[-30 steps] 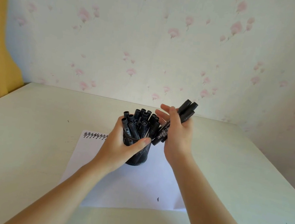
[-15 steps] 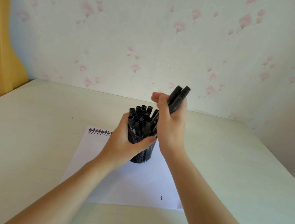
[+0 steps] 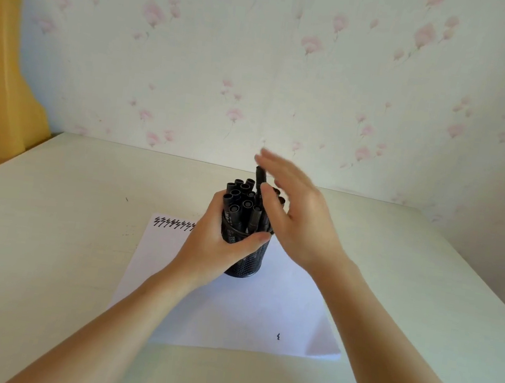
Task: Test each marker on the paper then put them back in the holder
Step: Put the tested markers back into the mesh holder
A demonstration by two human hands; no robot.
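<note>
A black mesh holder (image 3: 245,263) stands on a white sheet of paper (image 3: 230,312) and is packed with several black markers (image 3: 240,202). My left hand (image 3: 215,247) grips the holder around its rim from the left, thumb across the front. My right hand (image 3: 293,209) hovers just right of the markers with fingers straight and blurred, touching or nearly touching one marker (image 3: 260,176) that stands higher than the rest. A row of black zigzag test marks (image 3: 174,223) runs along the paper's top left edge, and a single small mark (image 3: 278,336) sits near its bottom.
The pale table (image 3: 47,245) meets a flowered wall at the back. A yellow object (image 3: 0,81) stands at the far left edge. The paper's lower right corner (image 3: 325,353) is slightly curled.
My right hand held a bunch of markers beside the holder; those markers now stand in the holder and the hand has opened. My left hand kept its grip on the holder.
</note>
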